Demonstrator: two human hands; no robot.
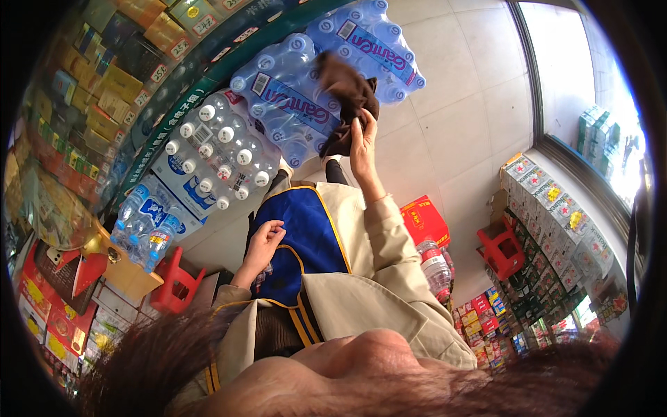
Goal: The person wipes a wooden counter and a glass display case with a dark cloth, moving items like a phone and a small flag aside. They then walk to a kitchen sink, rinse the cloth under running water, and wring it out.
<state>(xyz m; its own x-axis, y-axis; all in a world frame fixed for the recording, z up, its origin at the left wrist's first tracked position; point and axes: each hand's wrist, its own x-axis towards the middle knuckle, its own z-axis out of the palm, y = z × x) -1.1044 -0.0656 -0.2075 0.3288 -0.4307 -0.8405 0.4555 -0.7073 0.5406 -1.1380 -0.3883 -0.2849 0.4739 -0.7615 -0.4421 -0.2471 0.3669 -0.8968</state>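
Note:
My right hand (365, 138) grips one end of a dark brown cloth (351, 91), whose far end is blurred and hangs over shrink-wrapped packs of bottled water. One blue-tinted pack (292, 107) lies under the cloth, and a second such pack (372, 49) sits beyond it. My left hand (264, 245) rests in front of the blue apron (297, 224), fingers loosely curled, with nothing seen in it. To the left of the blue packs stands a pack of white-capped bottles (224, 151).
A glass display counter (172, 96) with small boxes runs along the left. Red plastic stools (177, 281) (501, 249), a red carton (424, 221) and large wrapped bottles (435, 266) stand on the tiled floor. Stacked beer cartons (557, 200) line the right, beside a glass door frame (583, 161).

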